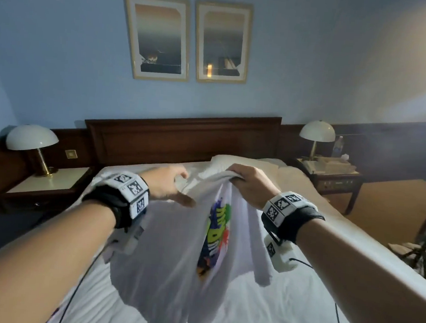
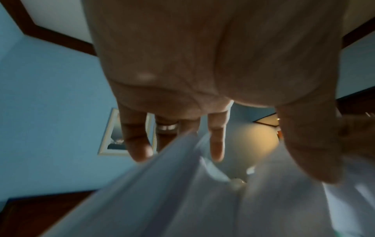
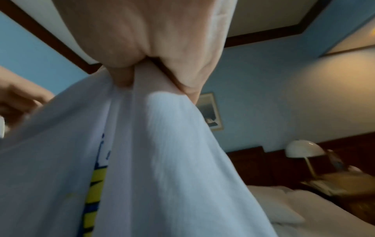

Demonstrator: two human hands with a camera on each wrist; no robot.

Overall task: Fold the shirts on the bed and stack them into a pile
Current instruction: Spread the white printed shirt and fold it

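Observation:
A white shirt (image 1: pixel 175 247) with a colourful print (image 1: pixel 216 237) hangs in the air over the bed (image 1: pixel 284 317). My right hand (image 1: pixel 240 182) grips a bunched part of its top edge, and the cloth hangs from that fist. In the right wrist view the fingers (image 3: pixel 188 77) are curled tight round the gathered fabric (image 3: pixel 162 144). My left hand (image 1: pixel 180 186) is just left of it, with its fingers spread and its thumb against the shirt. The left wrist view shows straight fingers (image 2: pixel 217 141) over a fold of white cloth (image 2: pixel 172 184), not closed on it.
A dark wooden headboard (image 1: pixel 183 139) and pillows (image 1: pixel 244 163) are at the far end of the bed. Nightstands with dome lamps stand at the left (image 1: pixel 32 138) and right (image 1: pixel 317 133). A tripod (image 1: pixel 422 249) stands on the floor at the right.

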